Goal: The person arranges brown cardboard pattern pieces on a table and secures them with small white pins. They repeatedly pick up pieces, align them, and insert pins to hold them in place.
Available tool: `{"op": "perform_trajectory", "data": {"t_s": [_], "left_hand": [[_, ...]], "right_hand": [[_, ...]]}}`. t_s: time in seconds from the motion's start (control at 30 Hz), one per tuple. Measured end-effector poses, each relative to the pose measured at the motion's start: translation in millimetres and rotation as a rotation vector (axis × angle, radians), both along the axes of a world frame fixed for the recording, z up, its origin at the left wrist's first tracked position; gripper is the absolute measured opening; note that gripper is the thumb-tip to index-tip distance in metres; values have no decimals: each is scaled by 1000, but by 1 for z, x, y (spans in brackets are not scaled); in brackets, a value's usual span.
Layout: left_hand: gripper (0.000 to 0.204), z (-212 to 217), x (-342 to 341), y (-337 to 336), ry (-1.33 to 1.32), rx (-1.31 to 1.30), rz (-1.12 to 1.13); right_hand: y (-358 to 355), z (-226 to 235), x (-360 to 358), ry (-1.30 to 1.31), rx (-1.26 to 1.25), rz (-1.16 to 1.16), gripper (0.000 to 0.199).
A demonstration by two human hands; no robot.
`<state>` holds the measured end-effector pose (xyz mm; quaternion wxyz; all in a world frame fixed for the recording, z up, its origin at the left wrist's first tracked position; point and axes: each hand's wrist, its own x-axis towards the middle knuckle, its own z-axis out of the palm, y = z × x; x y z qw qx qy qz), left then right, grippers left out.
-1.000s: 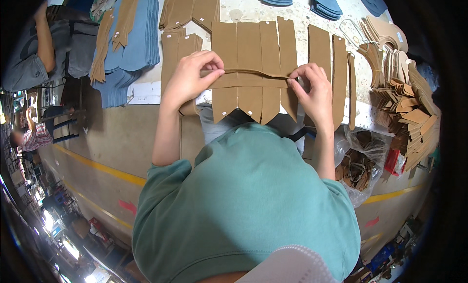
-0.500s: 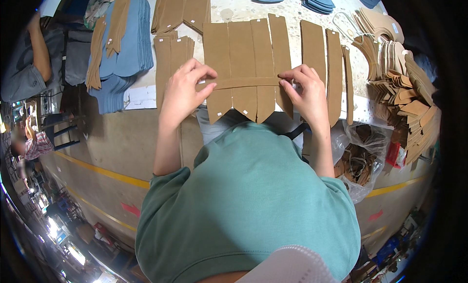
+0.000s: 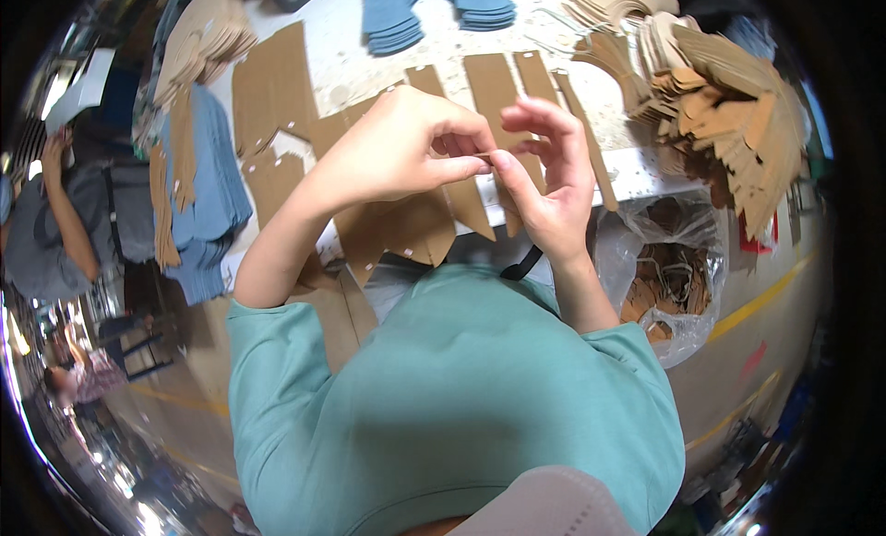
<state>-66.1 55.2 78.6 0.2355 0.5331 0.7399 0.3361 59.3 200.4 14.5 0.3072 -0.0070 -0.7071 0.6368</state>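
My left hand [image 3: 420,144] reaches across the brown panels, thumb and forefinger pinched together. A small bit of a thin brown strip [image 3: 484,155] shows at its fingertips; the rest is hidden. Against that pinch lies the thumb of my right hand [image 3: 558,190], whose other fingers are apart, curved and slightly blurred. Below both hands, pointed brown panels [image 3: 397,230] lie side by side at the table's near edge, small white tags on their tips. Narrower brown pieces [image 3: 489,84] lie just beyond and to the right.
Brown panels [image 3: 269,84] and stacked blue pieces [image 3: 208,167] lie left; more blue stacks [image 3: 392,19] are at the back. Piled brown offcut-like pieces [image 3: 729,121] crowd the right end. A clear plastic bag [image 3: 688,333] of scraps hangs below. A person in grey [image 3: 69,213] sits left.
My hands, earlier apart with the strip stretched between them, have come together; the left moved right. The strip no longer spans the panels. My view has shifted, moving the table's contents across the picture.
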Motion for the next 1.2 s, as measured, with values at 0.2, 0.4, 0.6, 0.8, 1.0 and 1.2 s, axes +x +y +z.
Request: {"op": "perform_trajectory", "data": {"t_s": [0.2, 0.4, 0.6, 0.8, 1.0, 1.2], "left_hand": [[19, 5, -21, 67, -310, 136, 54], [21, -31, -71, 130, -165, 120, 43], [16, -80, -91, 169, 68, 59, -119], [22, -99, -94, 180, 466, 58, -280], [39, -92, -80, 184, 685, -5, -468], [36, -79, -78, 196, 610, -158, -499]], "right_hand": [[30, -6, 10, -77, -426, 235, 50], [86, -21, 43, -275, -178, -153, 32], [102, -40, 69, -603, 314, -435, 24], [92, -48, 69, -691, 658, -602, 24], [95, -56, 47, -485, 763, -498, 44], [92, -58, 34, -485, 706, -485, 44]]}}
